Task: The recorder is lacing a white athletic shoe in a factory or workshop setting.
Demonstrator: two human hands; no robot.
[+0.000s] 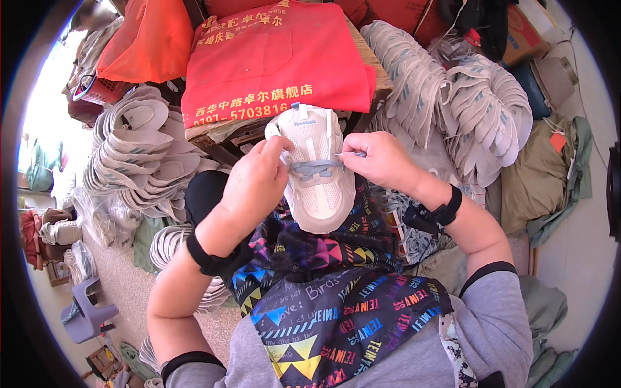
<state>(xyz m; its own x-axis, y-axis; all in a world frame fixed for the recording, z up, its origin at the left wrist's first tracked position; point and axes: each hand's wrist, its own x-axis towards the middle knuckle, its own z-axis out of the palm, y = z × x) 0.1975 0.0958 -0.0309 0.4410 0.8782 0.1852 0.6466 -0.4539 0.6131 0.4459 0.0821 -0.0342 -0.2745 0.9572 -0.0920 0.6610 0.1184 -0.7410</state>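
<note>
Between our two hands sits one white shoe (320, 204), above the lap of our one patterned apron (362, 317), its toe toward us. Our left hand (254, 176) curls its fingers against the shoe's left side; whether they also grip the one grey lace (312, 169), we cannot tell. Our right hand (383, 157), just beside the right edge, pinches that lace. We wear two black wristbands (447, 205). Before us lies one red cloth (272, 68); stacked pale shoe pieces (132, 152) are too many to count.
</note>
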